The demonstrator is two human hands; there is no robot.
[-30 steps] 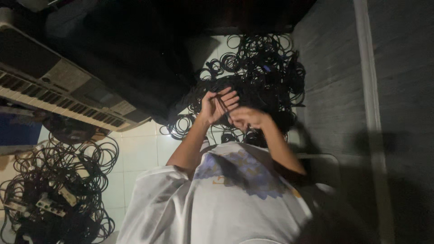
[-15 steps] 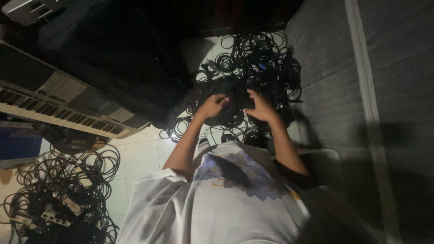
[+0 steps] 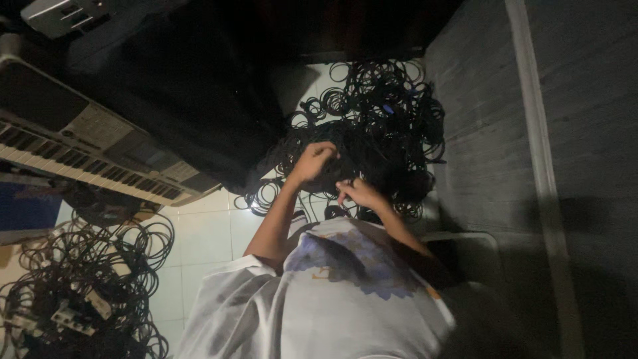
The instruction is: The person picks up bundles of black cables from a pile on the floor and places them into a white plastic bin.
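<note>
Both hands dig into the black cable heap [image 3: 379, 126] on the tiled floor [image 3: 209, 233]: left hand [image 3: 312, 163] gripping cables, right hand [image 3: 355, 193] pinching a strand, close together, keyboard [image 3: 86, 149] beside

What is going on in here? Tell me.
A person in a white shirt has both hands in a big tangle of black cables lying on the pale tiled floor. The left hand and the right hand each grip cable strands at the near edge of the heap. A keyboard sits to one side, with a second cable pile below it. A dark grey wall borders the heap.
</note>
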